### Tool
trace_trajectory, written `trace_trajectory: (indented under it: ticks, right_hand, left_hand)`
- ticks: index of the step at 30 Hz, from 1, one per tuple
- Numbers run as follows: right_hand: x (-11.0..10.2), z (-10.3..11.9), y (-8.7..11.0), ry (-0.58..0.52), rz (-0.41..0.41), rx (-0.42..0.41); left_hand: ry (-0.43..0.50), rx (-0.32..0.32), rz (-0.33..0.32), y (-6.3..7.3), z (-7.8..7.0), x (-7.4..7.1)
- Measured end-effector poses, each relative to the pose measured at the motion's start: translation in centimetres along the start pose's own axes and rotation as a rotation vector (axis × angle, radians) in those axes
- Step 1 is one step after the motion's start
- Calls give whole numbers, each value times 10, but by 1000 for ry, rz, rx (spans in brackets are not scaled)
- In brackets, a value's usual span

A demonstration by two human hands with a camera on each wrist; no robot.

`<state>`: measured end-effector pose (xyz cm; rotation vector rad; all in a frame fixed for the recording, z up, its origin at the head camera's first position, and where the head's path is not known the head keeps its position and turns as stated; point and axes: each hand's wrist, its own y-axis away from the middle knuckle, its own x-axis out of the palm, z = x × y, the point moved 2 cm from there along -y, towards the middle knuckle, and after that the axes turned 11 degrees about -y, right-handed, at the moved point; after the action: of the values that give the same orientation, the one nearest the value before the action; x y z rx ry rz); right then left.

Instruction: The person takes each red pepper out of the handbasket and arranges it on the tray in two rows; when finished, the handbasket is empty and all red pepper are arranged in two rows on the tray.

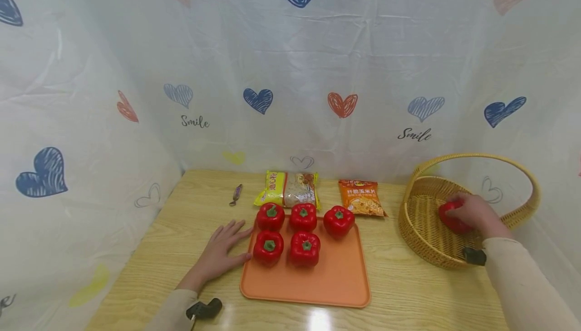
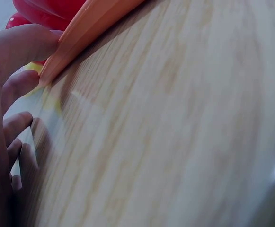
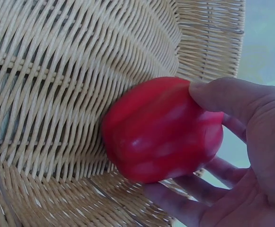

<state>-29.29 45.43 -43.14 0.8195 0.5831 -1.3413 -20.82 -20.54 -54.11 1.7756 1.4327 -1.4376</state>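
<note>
Inside the wicker basket (image 1: 419,232) on the right, my right hand (image 1: 476,215) grips a red bell pepper (image 3: 161,132), thumb on one side and fingers curled round the other. The right wrist view has this pepper close against the woven basket bottom. My left hand (image 1: 222,250) rests at the left edge of an orange tray (image 1: 327,283), its fingers spread and the thumb touching the rim. Several red bell peppers with green stems stand on the tray in two rows, among them a front pepper (image 1: 304,249) and a back right pepper (image 1: 339,221).
Behind the tray lie a yellow food packet (image 1: 290,189) and an orange snack bag (image 1: 361,198). A small purple wrapped candy (image 1: 236,195) is at the back left. The basket's arched handle (image 1: 476,156) rises over it, and a white heart-print curtain (image 1: 290,68) encloses the wooden table.
</note>
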Motion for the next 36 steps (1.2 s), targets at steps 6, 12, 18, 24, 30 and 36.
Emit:
trace_trajectory:
  ticks: [6,12,18,24,30,36]
  right_hand:
    - [0,3,1,-23,7,-4]
    - [1,5,3,-9,-10,-26]
    - [2,6,7,-45,-9,-41]
    - [4,11,14,-5,-34,-88]
    - [8,15,23,6,-61,-73]
    - [9,16,31,43,-89,-120]
  left_hand:
    - [0,-8,2,0,1,1]
    - [-1,-8,7,0,2,3]
    - [1,0,1,0,2,2]
    - [-6,1,0,0,1,2]
    - [-4,-3,4,-1,1,1]
    - [0,-8,6,-1,0,1]
